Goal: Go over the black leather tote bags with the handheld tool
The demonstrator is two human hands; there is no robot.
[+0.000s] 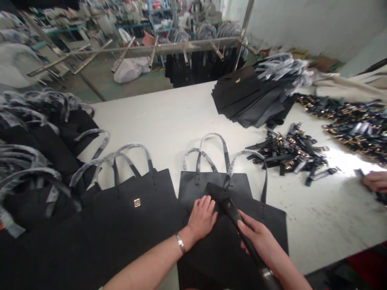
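A black tote bag [211, 249] with wrapped handles lies flat on the white table [169, 117] in front of me. My left hand [202, 216] presses flat on the bag's upper part, fingers spread. My right hand [260, 237] grips a long black strap [229, 209] that runs diagonally across the bag toward its top edge. Another black tote with a gold clasp [137, 202] lies just to the left, partly overlapping.
A heap of black bags [36, 161] fills the left side. Flat black panels [244, 96] are stacked at the back right, with piles of black straps with gold buckles [290, 153] beside them. Another person's hand [375, 181] rests at the right edge.
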